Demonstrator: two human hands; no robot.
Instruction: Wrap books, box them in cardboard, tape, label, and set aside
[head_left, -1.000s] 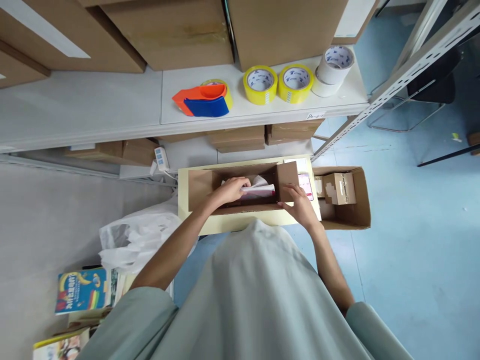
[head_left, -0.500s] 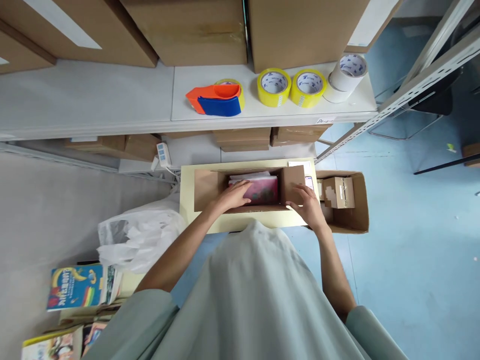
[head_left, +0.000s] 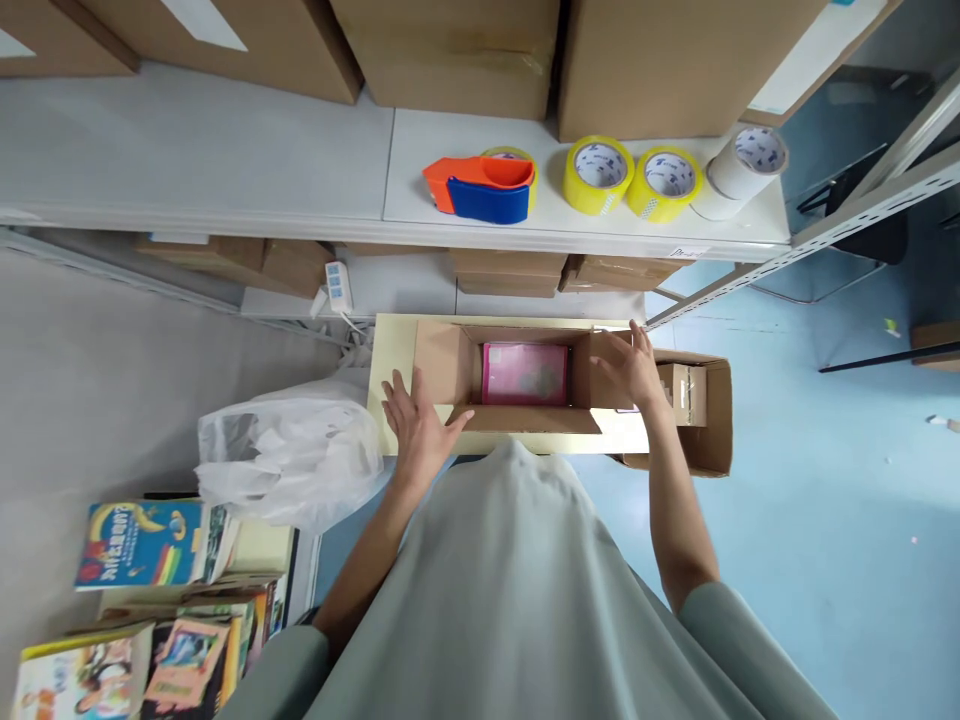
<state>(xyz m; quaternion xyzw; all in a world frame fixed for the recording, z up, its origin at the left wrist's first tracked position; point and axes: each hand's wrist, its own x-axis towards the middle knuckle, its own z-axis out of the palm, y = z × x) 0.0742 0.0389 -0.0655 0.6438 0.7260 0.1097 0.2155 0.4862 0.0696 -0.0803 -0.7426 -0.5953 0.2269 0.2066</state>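
Note:
An open cardboard box rests on a pale yellow table in front of me. A pink book lies flat at the bottom of it. My left hand is open, fingers spread, resting against the box's left flap and front left corner. Fingers stretched out, my right hand lies open on the box's right flap. Neither hand holds anything.
An orange and blue tape dispenser, two yellow tape rolls and a white roll sit on the white shelf under big cartons. A smaller open carton stands right of the table. A white plastic bag and picture books lie left.
My left hand has come out of the box, leaving the pink book flat inside, and moved to the left flap. My right hand slid up onto the right flap. The view shifted.

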